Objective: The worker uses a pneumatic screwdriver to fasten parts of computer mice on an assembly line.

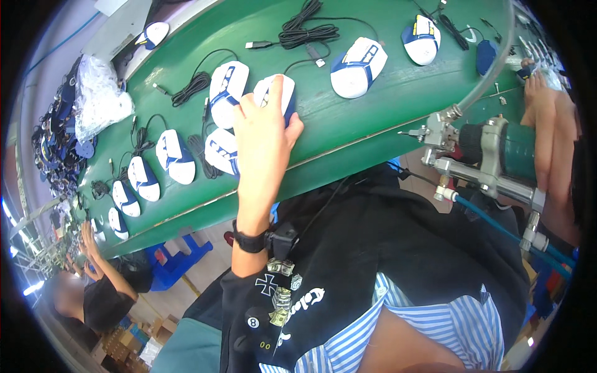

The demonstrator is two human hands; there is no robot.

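My left hand [264,118] reaches over the green belt, its index finger stretched along the top of a white and blue computer mouse [285,93] and its thumb by the side. The hand hides part of that mouse. Just left of it lies another white and blue mouse [227,87], with a further mouse [219,151] partly behind my wrist. At the far right edge, my right hand [540,102] has its fingers closed around a small dark thing [527,66], too unclear to name.
A metal fixture with a screwdriver-like tip [438,133] and hoses stands between my hands. Several corded mice line the green belt [336,127]. A clear plastic bag [102,99] lies beside piled dark blue parts [59,133]. Another person [99,298] works at lower left, near a blue stool [177,261].
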